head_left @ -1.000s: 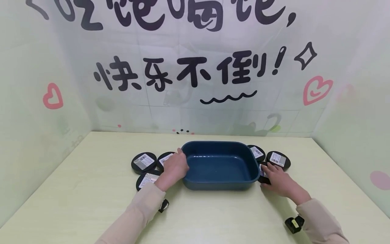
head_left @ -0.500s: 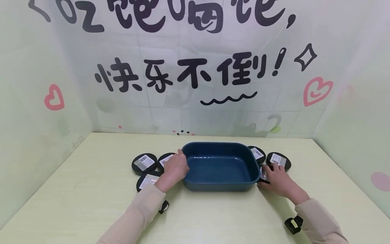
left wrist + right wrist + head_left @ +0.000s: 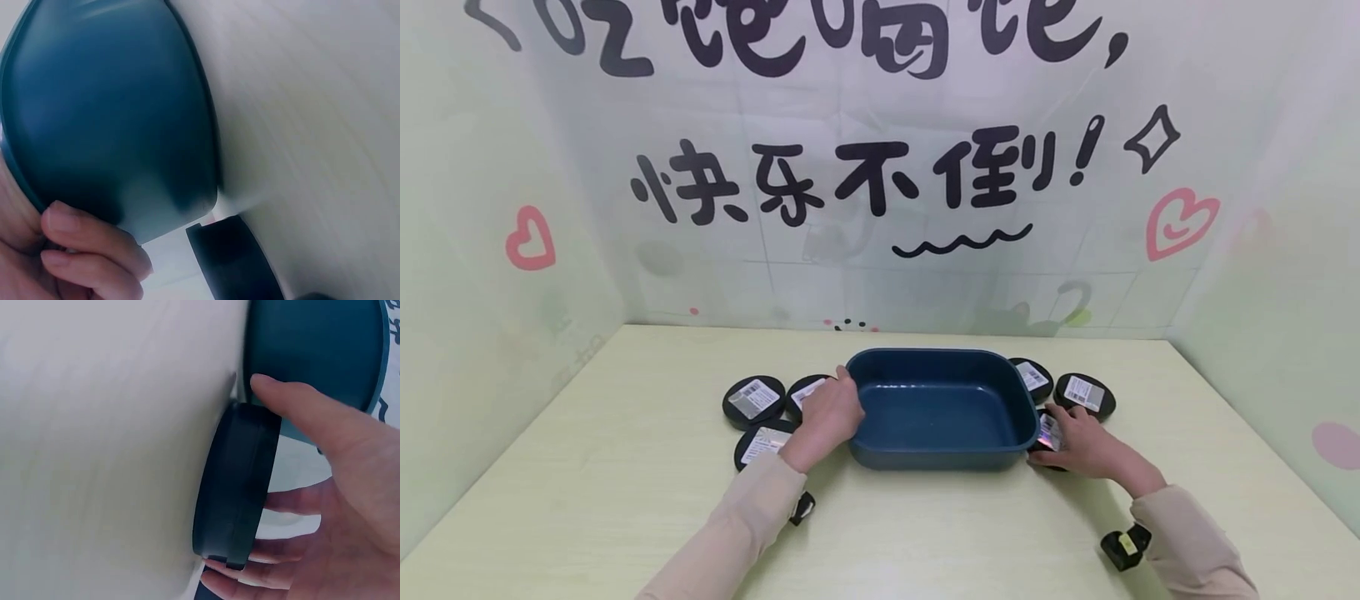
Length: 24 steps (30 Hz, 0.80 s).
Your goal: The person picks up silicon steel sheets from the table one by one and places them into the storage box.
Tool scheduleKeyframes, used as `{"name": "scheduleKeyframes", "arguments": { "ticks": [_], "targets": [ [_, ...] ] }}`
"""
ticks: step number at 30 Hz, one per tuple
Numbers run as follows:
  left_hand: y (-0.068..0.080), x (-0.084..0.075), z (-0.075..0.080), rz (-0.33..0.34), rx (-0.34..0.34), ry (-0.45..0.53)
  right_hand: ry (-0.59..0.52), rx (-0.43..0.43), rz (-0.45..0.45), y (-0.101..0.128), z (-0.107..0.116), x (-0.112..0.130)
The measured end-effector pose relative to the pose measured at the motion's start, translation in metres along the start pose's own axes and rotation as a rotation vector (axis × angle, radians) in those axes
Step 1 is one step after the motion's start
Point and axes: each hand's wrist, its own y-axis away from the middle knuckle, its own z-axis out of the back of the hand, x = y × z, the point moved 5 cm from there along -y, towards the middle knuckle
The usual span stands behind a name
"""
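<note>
Right wrist view, black tin pinched by right hand, beside blue tray

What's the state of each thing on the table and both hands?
Blue tray: upright, empty.
Left hand: grips the tray's left wall.
Right hand: grips a black tin.
Black tin: on the table, beside the tray.
Other tins: flat, labels up.

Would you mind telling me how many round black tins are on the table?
6. Left of the tray: tins at and, beside the left hand. Right, and one gripped by the right hand at. Others may be hidden.
</note>
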Motion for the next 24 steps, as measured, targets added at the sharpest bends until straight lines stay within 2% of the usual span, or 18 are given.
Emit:
{"name": "scheduleKeyframes", "arguments": {
  "ticks": [7, 24],
  "targets": [
    [-0.0001, 0.0001, 0.0002, 0.005, 0.008, 0.007, -0.024, 0.049, 0.007, -0.0017, 0.0002, -0.0022],
    [-0.0011, 0.0007, -0.0005, 0.011, 0.023, 0.01, -0.015, 0.026, 0.017, 0.0049, 0.0034, -0.0002]
  ]
}}
